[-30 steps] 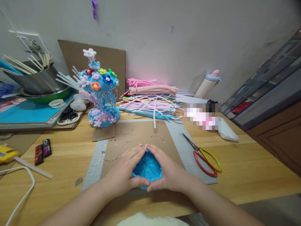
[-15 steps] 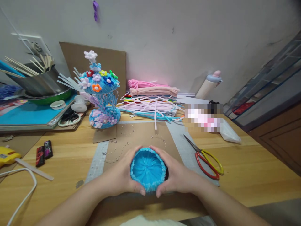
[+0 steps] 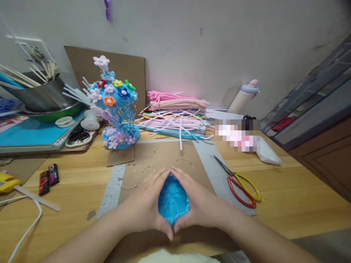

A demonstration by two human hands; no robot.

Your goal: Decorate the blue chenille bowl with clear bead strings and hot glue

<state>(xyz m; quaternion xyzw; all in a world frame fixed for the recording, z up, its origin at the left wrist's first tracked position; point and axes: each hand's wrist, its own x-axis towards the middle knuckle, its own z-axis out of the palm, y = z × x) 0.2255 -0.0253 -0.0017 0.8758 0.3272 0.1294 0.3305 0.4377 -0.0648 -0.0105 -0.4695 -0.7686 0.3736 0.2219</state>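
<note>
A round blue fuzzy piece (image 3: 173, 199), hollow like a bowl, lies between both hands above the brown cardboard. My left hand (image 3: 149, 202) wraps its left side, and my right hand (image 3: 199, 204) wraps its right side. The fingertips meet at the far edge and the thumbs almost touch at the near edge. Much of the rim is hidden under the palms. Beyond the hands, thin beaded wire pieces (image 3: 135, 175) rest on the cardboard sheet (image 3: 161, 157).
A blue flowered ornament (image 3: 120, 135) stands behind at left. Fuzzy stems (image 3: 178, 106) are piled at the back. Scissors (image 3: 240, 184) lie at right. A yellow glue gun (image 3: 8, 182) and its white cord are at far left, near two small packs (image 3: 49, 179).
Both hands have closed in around the blue piece, their fingertips coming together at the far edge and covering more of its rim. The view has shifted slightly.
</note>
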